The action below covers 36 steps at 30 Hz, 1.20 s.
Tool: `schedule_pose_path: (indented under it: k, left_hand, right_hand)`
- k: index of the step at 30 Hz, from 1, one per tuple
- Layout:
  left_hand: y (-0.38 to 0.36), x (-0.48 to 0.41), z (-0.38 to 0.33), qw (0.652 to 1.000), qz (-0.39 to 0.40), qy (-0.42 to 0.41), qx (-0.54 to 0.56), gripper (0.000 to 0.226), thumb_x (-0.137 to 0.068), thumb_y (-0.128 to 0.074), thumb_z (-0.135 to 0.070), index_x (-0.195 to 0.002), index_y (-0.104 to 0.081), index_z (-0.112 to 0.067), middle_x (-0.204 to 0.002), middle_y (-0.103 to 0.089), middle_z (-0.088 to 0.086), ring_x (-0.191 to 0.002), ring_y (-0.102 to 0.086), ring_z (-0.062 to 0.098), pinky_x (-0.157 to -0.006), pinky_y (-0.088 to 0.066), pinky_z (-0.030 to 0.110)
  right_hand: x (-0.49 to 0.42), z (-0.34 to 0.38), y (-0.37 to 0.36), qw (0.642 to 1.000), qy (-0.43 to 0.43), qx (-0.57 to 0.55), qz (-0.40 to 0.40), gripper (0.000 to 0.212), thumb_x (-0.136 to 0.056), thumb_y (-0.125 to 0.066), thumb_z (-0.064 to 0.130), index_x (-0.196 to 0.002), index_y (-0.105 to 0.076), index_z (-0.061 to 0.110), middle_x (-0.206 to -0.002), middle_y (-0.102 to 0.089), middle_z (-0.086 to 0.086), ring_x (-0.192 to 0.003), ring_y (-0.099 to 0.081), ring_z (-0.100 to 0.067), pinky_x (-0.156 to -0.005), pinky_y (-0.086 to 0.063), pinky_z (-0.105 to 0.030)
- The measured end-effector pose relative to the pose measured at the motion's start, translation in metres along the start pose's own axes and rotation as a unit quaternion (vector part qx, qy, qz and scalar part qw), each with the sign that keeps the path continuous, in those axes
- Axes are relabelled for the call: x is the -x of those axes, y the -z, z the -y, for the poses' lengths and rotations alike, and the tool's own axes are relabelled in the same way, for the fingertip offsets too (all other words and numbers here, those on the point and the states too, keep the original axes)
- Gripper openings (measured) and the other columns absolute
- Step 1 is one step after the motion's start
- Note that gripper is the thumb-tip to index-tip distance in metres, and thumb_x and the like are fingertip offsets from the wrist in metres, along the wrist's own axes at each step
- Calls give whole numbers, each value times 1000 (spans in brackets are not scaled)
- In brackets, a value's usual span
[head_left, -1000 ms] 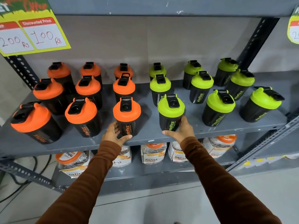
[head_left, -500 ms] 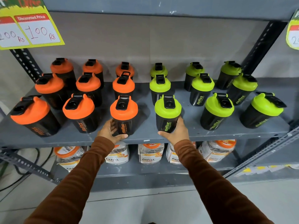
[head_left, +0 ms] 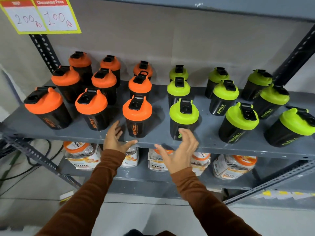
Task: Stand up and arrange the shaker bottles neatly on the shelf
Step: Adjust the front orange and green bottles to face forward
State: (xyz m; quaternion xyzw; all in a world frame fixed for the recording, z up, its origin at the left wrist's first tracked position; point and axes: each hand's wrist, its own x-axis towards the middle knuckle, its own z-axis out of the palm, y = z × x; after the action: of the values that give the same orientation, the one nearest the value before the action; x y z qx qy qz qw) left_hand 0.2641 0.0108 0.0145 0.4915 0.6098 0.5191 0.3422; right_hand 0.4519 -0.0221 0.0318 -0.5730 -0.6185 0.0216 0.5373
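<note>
a grey metal shelf (head_left: 81,135) of slotted angle posts fills the view, with the wall close behind it. its middle board carries all the shaker bottles, every one standing upright on black bodies: nine with orange lids on the left half, ten with lime green lids on the right half (the right group runs one column wider). each colour sits in loose rows running front to back, the back bottles partly hidden behind the ones ahead of them.

on the board below lie clear packets (head_left: 81,155) with orange and white labels, side by side, partly hidden by the shelf edge and the arms. a yellow price card (head_left: 40,16) hangs at the upper left, handwritten 200 rs and 100 rs. dark cables (head_left: 34,164) trail on the floor at lower left.

two arms in brown sleeves (head_left: 95,184) reach up from the bottom of the view. the left hand (head_left: 115,138) is spread wide, fingers splayed, holding nothing; its fingertips are just beside the front orange bottle (head_left: 137,116), and whether they touch it cannot be told. the right hand (head_left: 180,150) is also wide and empty, slightly blurred, palm turned inward in front of the front green bottle (head_left: 184,118), its fingers overlapping the bottle's lower body in the view without closing around it. both front bottles stand near the shelf's front edge, apart from each other.
</note>
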Motion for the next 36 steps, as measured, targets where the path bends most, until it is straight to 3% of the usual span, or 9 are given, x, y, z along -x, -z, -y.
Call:
schedule_pose_path:
  k: [2, 4, 7, 10, 14, 17, 25, 32, 36]
  left_hand:
    - [3, 6, 5, 999, -37, -12, 10, 86, -59, -79, 6, -133, -35, -1, -136, -42, 16, -116, -44, 17, -99, -36, 28]
    - [13, 10, 11, 996, -84, -24, -12, 73, -60, -79, 3, -123, -42, 1, -124, -50, 20, -108, -52, 22, -94, -41, 30]
    - [42, 4, 20, 984, -171, -36, -29, 63, -58, -83, -5, -108, -45, -9, -107, -54, 25, -93, -57, 31, -83, -48, 34]
    - [73, -19, 22, 977, -197, -70, -50, 82, -51, -86, -4, -118, -39, -3, -117, -43, 22, -105, -48, 23, -93, -43, 34]
    - [96, -61, 16, 989, -119, -24, -83, 119, -44, -89, -6, -139, -17, -3, -141, -27, 18, -124, -37, 22, -109, -30, 37]
    - [101, -73, 20, 996, -36, 5, -84, 127, -45, -89, -6, -142, -7, -9, -146, -26, 18, -133, -31, 26, -112, -26, 44]
    - [106, -78, 22, 995, 0, 17, -99, 93, -57, -84, -8, -134, -33, -4, -136, -46, 17, -124, -44, 28, -106, -34, 37]
    - [109, -68, 14, 995, 5, 15, -102, 85, -58, -84, -8, -130, -39, -3, -132, -51, 15, -119, -49, 26, -95, -35, 25]
    - [110, -64, 11, 994, 8, 22, -106, 85, -59, -84, -11, -130, -39, -5, -132, -51, 15, -119, -49, 27, -98, -37, 30]
  right_hand:
    - [3, 17, -14, 997, 37, -42, 59, 65, -68, -67, 46, -118, -40, 14, -119, -38, -3, -106, -39, -22, -94, -39, -38]
    - [2, 32, -31, 990, 12, -78, 115, 69, -68, -66, 47, -122, -36, 18, -123, -36, -1, -109, -41, -23, -95, -43, -46]
    - [-5, 41, -60, 977, -108, -100, 153, 94, -60, -74, 46, -134, -26, 15, -134, -35, -16, -121, -40, -34, -104, -38, -52]
    - [-15, 43, -78, 949, -212, -115, 201, 111, -57, -88, 25, -141, -18, 4, -142, -30, -20, -133, -31, -34, -113, -29, -48]
    - [-22, 43, -90, 934, -256, -111, 226, 116, -53, -90, 16, -142, -16, 5, -145, -34, -17, -134, -35, -29, -113, -31, -41]
    - [-24, 42, -94, 924, -282, -94, 240, 114, -53, -90, 18, -140, -18, 8, -141, -42, -15, -128, -43, -30, -110, -37, -43]
    - [-27, 50, -98, 929, -307, -26, 207, 77, -58, -87, 20, -117, -40, 7, -124, -56, -20, -115, -53, -35, -100, -44, -41]
    - [-29, 54, -94, 929, -293, 6, 225, 75, -59, -87, 25, -116, -43, 3, -123, -56, -23, -115, -51, -39, -100, -44, -44]
    - [-29, 53, -94, 924, -303, 0, 233, 75, -60, -87, 25, -116, -42, 4, -124, -56, -21, -116, -51, -37, -102, -44, -44]
